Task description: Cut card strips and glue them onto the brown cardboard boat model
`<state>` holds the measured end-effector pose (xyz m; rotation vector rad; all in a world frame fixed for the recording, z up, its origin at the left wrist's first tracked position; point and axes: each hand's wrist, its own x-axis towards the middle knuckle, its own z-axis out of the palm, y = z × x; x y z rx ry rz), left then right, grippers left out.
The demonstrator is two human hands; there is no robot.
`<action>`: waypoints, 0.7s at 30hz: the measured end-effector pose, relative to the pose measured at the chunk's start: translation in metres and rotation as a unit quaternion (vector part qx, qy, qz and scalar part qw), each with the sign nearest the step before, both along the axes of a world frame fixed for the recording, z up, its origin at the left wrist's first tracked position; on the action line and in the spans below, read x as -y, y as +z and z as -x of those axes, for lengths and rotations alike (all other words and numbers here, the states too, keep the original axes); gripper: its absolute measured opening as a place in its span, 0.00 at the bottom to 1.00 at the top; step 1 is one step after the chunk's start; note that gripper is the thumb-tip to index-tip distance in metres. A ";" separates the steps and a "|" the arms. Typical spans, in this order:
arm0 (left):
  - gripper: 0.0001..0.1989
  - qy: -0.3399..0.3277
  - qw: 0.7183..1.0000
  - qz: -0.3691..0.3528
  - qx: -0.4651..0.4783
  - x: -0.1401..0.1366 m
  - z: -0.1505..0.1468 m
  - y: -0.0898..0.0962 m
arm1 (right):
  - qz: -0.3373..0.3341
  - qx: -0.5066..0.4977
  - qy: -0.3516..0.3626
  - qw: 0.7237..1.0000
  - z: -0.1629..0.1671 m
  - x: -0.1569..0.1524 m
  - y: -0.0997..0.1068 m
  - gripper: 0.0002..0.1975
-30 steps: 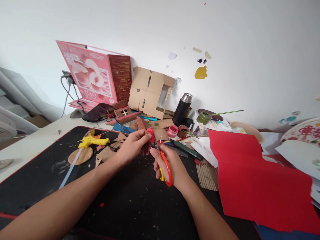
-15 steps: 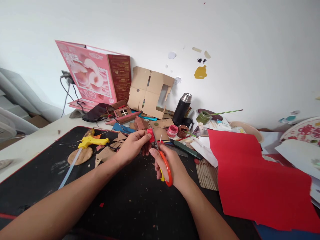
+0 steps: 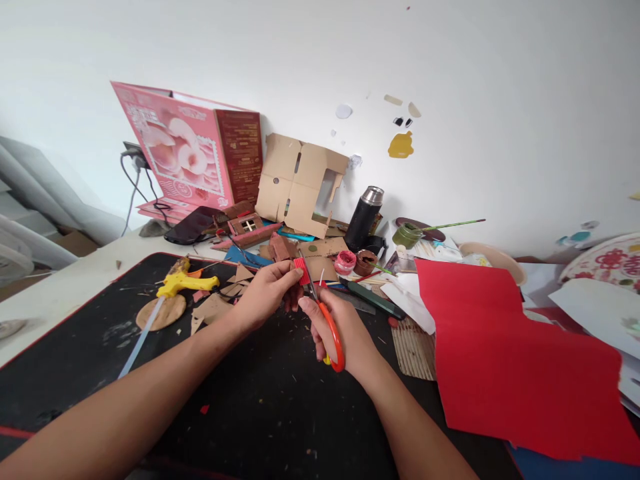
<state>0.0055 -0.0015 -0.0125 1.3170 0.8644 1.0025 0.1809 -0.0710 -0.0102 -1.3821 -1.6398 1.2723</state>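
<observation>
Between the thumb and fingers of my left hand is a small red ridged piece of paper or card. My right hand is closed round the handles of a pair of scissors, orange on one loop and yellow on the other. The blades point up and away, lying right beside the red piece; whether they bite into it I cannot tell. Both hands hover over a black mat. A tiny red scrap lies on the mat near my left forearm.
A yellow glue gun rests at left on a round disc. Cardboard scraps, paint jars and a black flask stand behind my hands. A dark green cutter and a large red sheet lie at right.
The scissors' handles have drawn slightly closer together, with less of the yellow loop showing. Both hands otherwise keep their place.
</observation>
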 end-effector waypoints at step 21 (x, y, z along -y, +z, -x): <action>0.21 0.001 1.000 -0.004 -0.001 0.000 0.000 0.001 | -0.001 0.034 -0.002 0.999 0.000 0.000 0.001 0.23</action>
